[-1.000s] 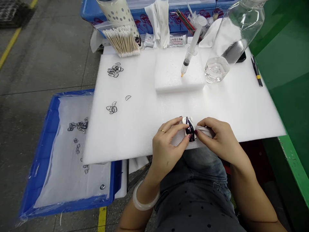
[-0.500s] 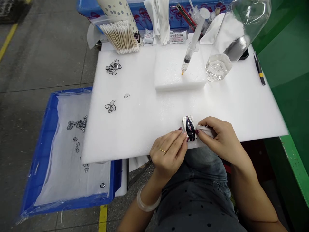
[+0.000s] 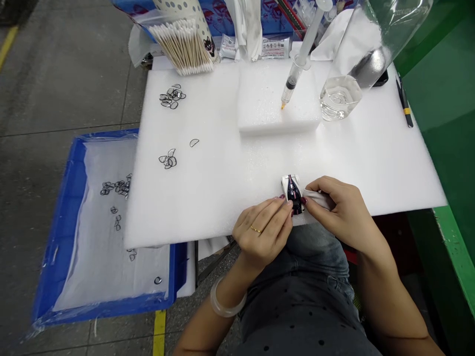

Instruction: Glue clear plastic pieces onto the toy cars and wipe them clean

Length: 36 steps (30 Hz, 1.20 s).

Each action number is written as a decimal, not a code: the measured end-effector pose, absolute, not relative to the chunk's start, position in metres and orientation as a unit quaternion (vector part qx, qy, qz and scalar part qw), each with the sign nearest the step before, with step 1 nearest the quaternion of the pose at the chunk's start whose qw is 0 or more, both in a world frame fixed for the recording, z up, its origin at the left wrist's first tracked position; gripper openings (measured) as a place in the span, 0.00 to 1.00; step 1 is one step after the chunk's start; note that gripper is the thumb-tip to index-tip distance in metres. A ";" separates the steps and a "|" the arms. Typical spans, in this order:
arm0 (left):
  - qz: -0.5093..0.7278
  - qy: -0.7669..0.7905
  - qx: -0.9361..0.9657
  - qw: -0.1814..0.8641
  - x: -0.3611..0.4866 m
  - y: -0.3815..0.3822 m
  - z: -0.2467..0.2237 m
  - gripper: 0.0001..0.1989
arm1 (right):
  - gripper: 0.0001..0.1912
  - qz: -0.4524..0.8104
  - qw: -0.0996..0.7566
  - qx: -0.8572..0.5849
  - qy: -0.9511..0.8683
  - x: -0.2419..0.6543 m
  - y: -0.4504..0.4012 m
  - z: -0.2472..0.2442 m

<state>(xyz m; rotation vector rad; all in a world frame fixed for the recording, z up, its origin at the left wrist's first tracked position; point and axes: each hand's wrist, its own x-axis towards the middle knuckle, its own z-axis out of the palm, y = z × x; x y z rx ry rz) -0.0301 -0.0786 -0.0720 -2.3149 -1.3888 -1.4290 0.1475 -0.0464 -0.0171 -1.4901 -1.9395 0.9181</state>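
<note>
A small white toy car (image 3: 293, 188) with a dark, striped top lies near the front edge of the white foam board (image 3: 218, 198). My left hand (image 3: 264, 228) grips the car's left side, its fingertips reaching onto the dark top. From the right, my right hand (image 3: 339, 210) pinches a folded white cloth (image 3: 318, 198) between thumb and forefinger, and the tips touch the car's right side. Further back, a syringe (image 3: 295, 76) with an orange tip leans on a raised foam block (image 3: 278, 121).
Several clear, dark-rimmed pieces (image 3: 172, 96) lie at the board's left, with more (image 3: 168, 159) nearer. Cotton swabs (image 3: 181, 47) stand at the back left. A clear bottle (image 3: 339, 99) and tweezers (image 3: 404, 104) are on the right. Below left sits a blue tray (image 3: 61, 207).
My left fingertips have slid a little further over the car's top. The right hand keeps its pinch on the cloth at the car's side. The whole view has shifted slightly.
</note>
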 end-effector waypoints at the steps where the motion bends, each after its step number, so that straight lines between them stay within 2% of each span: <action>1: -0.468 -0.454 -0.757 0.046 -0.030 -0.078 -0.072 0.11 | 0.03 0.338 0.262 -0.551 -0.717 0.148 -0.047 -0.017; 22: -0.437 -0.444 -0.779 0.078 -0.031 -0.078 -0.075 0.14 | 0.03 0.310 0.272 -0.553 -0.724 0.147 -0.048 -0.017; 30: -0.443 -0.432 -0.779 0.102 -0.031 -0.077 -0.076 0.13 | 0.03 0.390 0.326 -0.552 -0.661 0.155 -0.051 -0.019; 32: -0.445 -0.430 -0.779 0.103 -0.031 -0.077 -0.077 0.13 | 0.02 0.352 0.363 -0.542 -0.672 0.156 -0.056 -0.023; 34: -0.448 -0.429 -0.777 0.104 -0.031 -0.077 -0.077 0.12 | 0.03 0.251 0.410 -0.517 -0.709 0.155 -0.063 -0.030; 36: -0.448 -0.430 -0.777 0.101 -0.031 -0.077 -0.077 0.12 | 0.07 0.131 0.431 -0.469 -0.759 0.154 -0.070 -0.040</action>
